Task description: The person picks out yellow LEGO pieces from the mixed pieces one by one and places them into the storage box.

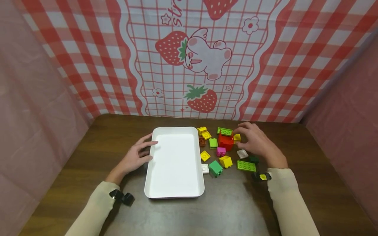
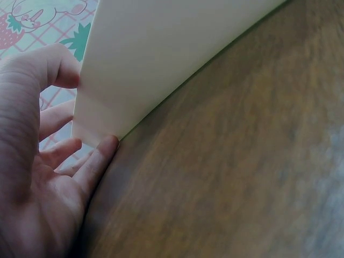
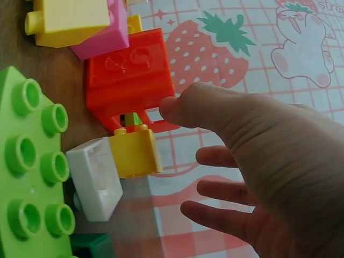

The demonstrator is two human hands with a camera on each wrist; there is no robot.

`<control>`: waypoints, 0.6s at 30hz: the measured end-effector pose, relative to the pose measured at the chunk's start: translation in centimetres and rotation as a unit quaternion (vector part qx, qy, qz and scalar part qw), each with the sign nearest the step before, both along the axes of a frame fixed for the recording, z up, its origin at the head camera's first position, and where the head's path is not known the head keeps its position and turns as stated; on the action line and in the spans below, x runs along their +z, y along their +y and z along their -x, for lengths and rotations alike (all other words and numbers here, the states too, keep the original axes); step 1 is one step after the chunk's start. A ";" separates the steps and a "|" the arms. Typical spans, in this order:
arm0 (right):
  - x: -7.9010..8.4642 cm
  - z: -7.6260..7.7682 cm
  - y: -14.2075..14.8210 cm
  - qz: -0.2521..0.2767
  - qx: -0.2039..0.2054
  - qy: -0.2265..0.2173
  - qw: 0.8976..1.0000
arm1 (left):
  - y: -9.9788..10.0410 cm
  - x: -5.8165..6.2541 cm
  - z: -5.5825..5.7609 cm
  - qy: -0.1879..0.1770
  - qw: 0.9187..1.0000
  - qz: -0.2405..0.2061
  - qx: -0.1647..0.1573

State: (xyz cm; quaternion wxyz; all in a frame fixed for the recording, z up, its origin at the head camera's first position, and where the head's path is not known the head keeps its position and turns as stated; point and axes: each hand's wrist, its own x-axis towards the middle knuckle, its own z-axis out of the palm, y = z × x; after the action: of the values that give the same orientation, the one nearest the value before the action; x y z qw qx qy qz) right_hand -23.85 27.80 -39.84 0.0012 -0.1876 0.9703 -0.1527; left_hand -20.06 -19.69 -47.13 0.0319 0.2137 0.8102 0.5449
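Left grip (image 1: 133, 159): fingers spread and laid to the tray's side, one over the rim, nothing clenched. White tray (image 1: 177, 164): just inward of left grip and touching it; best steadied with light side pressure, no tilting. Brown block (image 1: 202, 141) and white square (image 1: 205, 168): across the tray from left grip, close by its opposite wall. Pink block (image 1: 221, 151): between the grips, nearer the right. Red block (image 1: 225, 141): just inward of right grip's thumb, framed opening on the thumb's side. Right grip (image 1: 253, 139): fingers spread and bent, nothing pinched; thumb contact with red block uncertain. Step in hand, by judgement a reach for red block: better done with thumb and fingertips on opposite solid walls, off the thin frame; straight lift advised, sparing the yellow block (image 3: 135, 155) just beside the thumb. Edges and room: outward of left grip, bare table (image 1: 82, 160) to its side edge; inward of it, raised tray rim, a likely catch for any low sideways path; beyond both grips, far table edge and printed cloth (image 1: 203, 100), nearer right grip's fingertips; wristward of right grip's thumb, white block (image 1: 242, 154) and lime eight-stud brick (image 1: 246, 166), possible snags; outward of right grip, ample bare wood.
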 end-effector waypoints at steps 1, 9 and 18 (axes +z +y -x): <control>-0.1 0.0 0.0 -0.001 0.000 -0.002 1.000 | 0.0 0.0 0.0 0.000 1.000 -0.001 -0.001; -0.6 0.2 -0.1 0.011 -0.014 -0.011 1.000 | 0.0 -0.2 0.0 0.005 1.000 -0.005 -0.005; -0.9 0.5 0.0 -0.015 -0.012 -0.027 0.999 | -0.1 -0.2 0.1 0.016 1.000 -0.014 -0.009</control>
State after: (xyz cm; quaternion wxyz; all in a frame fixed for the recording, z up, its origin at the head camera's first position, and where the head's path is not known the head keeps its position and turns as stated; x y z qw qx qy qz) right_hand -24.35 27.84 -40.76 0.0286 -0.1716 0.9743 -0.1432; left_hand -20.14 -19.75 -47.38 0.0210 0.2296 0.8010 0.5524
